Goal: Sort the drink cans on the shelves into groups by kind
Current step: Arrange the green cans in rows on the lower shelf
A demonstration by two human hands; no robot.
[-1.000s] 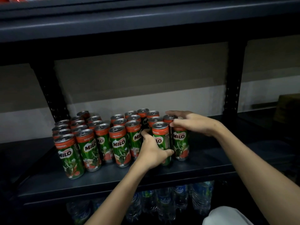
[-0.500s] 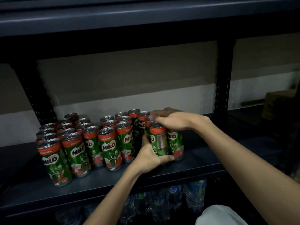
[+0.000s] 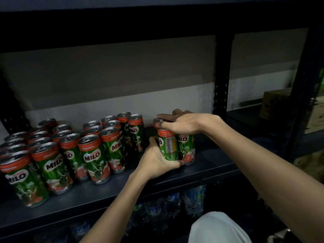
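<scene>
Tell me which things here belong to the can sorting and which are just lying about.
Job: Milo cans on the shelf; small cluster of Milo cans held between left hand and right hand.
Lying about: water bottles below; cardboard box at right.

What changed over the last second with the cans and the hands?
The small cluster of cans held between both hands slid right, opening a dark gap beside the main Milo block. The left hand still grips low and the right hand still covers the tops. The main block stayed put.
</scene>
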